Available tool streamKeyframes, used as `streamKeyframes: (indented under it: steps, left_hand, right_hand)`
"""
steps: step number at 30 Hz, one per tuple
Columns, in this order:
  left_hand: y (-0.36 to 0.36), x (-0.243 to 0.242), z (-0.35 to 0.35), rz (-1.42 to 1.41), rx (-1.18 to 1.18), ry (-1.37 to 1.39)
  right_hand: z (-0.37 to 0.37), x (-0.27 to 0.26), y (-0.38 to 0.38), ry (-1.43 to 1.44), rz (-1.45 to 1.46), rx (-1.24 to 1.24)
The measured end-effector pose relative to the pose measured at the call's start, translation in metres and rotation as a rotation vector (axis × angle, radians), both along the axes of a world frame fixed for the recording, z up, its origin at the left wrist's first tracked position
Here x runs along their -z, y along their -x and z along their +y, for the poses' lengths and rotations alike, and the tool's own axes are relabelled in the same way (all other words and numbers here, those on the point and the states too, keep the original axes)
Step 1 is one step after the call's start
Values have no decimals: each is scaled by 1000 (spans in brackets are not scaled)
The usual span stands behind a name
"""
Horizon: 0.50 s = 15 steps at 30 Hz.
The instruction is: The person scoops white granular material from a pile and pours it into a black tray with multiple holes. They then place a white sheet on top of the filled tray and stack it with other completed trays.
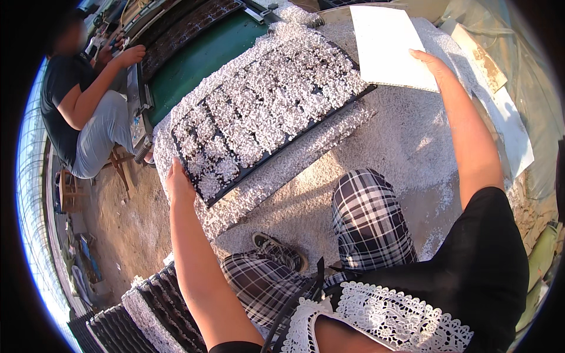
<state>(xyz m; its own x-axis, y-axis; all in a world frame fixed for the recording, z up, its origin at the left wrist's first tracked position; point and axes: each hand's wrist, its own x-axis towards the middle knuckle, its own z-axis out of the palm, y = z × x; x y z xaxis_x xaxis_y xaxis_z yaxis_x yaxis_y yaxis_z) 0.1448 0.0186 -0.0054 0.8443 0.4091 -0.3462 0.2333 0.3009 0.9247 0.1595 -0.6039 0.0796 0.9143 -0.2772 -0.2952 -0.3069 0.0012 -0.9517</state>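
Observation:
A black plastic cell tray (282, 152) lies before me, its cells heaped with white granules (273, 101) that look like perlite. At the tray's near left corner is my left hand (180, 182), thumb along the rim and the other fingers hidden beneath or behind it. My right hand (430, 65) grips a flat white board (388, 44) by its right edge, thumb on top. The board is raised beside the tray's right end; its lower left corner comes close to the rim.
Another person (84, 97) sits at the left by a green conveyor belt (207, 66), with dark soil-filled trays (176, 35) beyond. Loose white granules (410, 128) spread over the surface right of the tray. Stacked black trays (145, 304) stand at lower left; a plastic sheet (525, 88) hangs at right.

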Motion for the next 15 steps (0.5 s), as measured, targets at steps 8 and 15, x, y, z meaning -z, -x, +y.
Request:
streamKeyframes:
  steps: [8,15]
  left_hand:
    - [2,-18,-3,125,158,-198]
    - [50,-53,19,-9,41,-712]
  right_hand:
    - [88,70,-6,-420,-126,87]
    - [108,15,-22,-311,-213,-20]
